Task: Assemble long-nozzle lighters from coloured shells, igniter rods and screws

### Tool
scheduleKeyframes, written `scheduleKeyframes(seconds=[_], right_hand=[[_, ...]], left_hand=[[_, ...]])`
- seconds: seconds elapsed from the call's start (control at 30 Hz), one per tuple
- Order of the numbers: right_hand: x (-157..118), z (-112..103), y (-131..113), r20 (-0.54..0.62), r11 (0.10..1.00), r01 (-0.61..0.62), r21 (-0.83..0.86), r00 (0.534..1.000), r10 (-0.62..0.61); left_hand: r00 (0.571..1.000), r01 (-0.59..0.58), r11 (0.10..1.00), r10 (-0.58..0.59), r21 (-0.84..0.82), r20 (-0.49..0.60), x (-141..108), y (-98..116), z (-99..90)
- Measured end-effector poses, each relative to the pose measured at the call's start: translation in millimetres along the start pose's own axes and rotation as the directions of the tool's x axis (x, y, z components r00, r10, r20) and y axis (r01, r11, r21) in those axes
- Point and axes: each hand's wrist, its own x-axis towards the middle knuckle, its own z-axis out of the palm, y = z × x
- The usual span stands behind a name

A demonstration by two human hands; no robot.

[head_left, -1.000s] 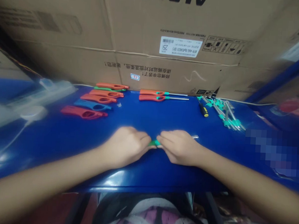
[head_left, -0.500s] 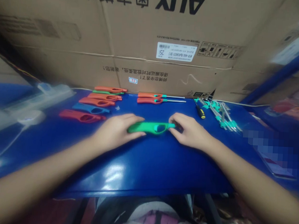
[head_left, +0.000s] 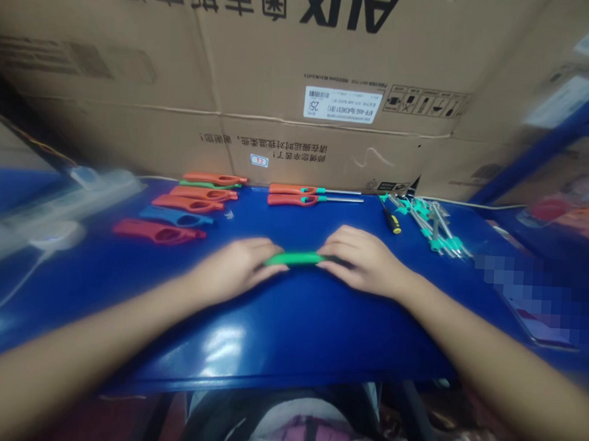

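Observation:
Between my two hands is a green long-nose lighter (head_left: 300, 258), held level above the blue table and turned so that its narrow edge faces me. My left hand (head_left: 242, 267) is closed around its left end. My right hand (head_left: 361, 260) pinches the other end, and its fingers hide that part. Some blur softens the lighter and the hands. Behind them lie two orange lighters with metal rods (head_left: 295, 199). To the left are orange lighter bodies (head_left: 196, 203), a blue body (head_left: 176, 216) and a red body (head_left: 158, 232).
A screwdriver (head_left: 392, 221) with a black and yellow handle lies at the back right, beside a pile of metal rods with teal parts (head_left: 435, 231). A phone (head_left: 546, 326) rests at the right. On the left are a white power strip (head_left: 103, 194) and plug (head_left: 59, 234). Cardboard (head_left: 262, 80) stands behind.
The green lighter has been rolled from its broad side, with the trigger hole showing, onto its edge. My right hand has moved slightly left and covers more of its end.

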Motion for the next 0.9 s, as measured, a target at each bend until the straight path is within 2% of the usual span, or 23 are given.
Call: scheduleKeyframes(seconds=[0.2, 0.3, 0.4, 0.5, 0.6, 0.63, 0.67, 0.7, 0.77, 0.83, 0.87, 0.9], right_hand=[[3.1, 2.5, -11.9, 0.022, 0.985, 0.016, -0.172, 1.0, -0.013], [3.1, 2.9, -11.1, 0.042, 0.987, -0.01, -0.158, 0.999, 0.017], [2.4, -0.4, -6.9, 0.097, 0.996, -0.085, -0.04, 0.991, 0.089], [0.9, -5.1, 1.9, 0.171, 0.984, -0.164, 0.07, 0.974, 0.15], [-2.4, -8.5, 17.0, 0.125, 0.953, -0.302, 0.011, 0.946, 0.298], [-4.4, -9.4, 23.4, 0.068, 0.923, -0.379, -0.062, 0.921, 0.383], [-6.9, -10.4, 30.0, -0.002, 0.866, -0.477, -0.148, 0.876, 0.482], [-9.9, -11.7, 36.9, -0.063, 0.776, -0.581, -0.247, 0.808, 0.585], [-17.0, -14.9, 49.9, -0.137, 0.537, -0.73, -0.423, 0.637, 0.758], [-24.0, -19.1, 61.2, -0.117, 0.363, -0.784, -0.503, 0.478, 0.871], [-26.8, -21.4, 65.9, -0.084, 0.322, -0.799, -0.508, 0.418, 0.905], [-28.9, -23.7, 69.8, -0.059, 0.308, -0.808, -0.503, 0.387, 0.92]], left_hand=[[1.0, 0.0, 1.0, 0.0, -0.008, -0.002, -0.3, 3.0, 4.7], [0.999, 0.039, 0.999, -0.039, 0.003, 0.026, 1.7, 2.8, 4.1], [0.996, 0.048, 0.999, -0.047, 0.001, 0.075, 3.9, 4.8, 0.8], [0.99, 0.003, 1.0, 0.0, -0.016, 0.141, 4.2, 7.8, -3.6], [0.989, -0.025, 1.0, 0.023, 0.013, 0.149, 2.8, 8.8, -6.8], [0.989, -0.034, 0.999, 0.029, 0.036, 0.144, 2.2, 8.6, -7.3], [0.989, -0.045, 0.997, 0.037, 0.059, 0.142, 1.7, 8.2, -7.5], [0.989, -0.055, 0.995, 0.044, 0.08, 0.141, 1.2, 7.7, -7.5], [0.988, -0.068, 0.992, 0.051, 0.108, 0.144, 0.5, 6.6, -7.0], [0.988, -0.073, 0.991, 0.056, 0.114, 0.144, -0.1, 5.5, -6.0], [0.989, -0.072, 0.992, 0.056, 0.108, 0.14, -0.3, 4.9, -5.4], [0.989, -0.068, 0.993, 0.055, 0.096, 0.135, -0.5, 4.5, -4.8]])
